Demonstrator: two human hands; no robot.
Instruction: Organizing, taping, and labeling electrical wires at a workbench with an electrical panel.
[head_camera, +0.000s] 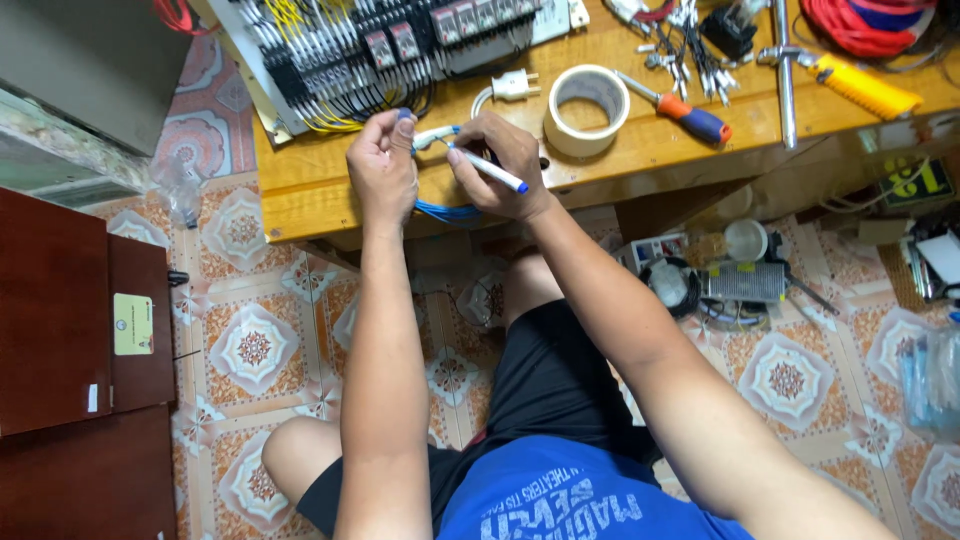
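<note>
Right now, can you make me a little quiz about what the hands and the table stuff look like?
1. True or false: the right hand holds a white pen with a blue cap.
2. What colour are the wires pinched by the left hand? A red, B blue, C green.
3. Which round thing lies on the wooden table just right of the hands?

Key: 1 true. 2 B. 3 the roll of tape, lying beside the screwdriver.
</note>
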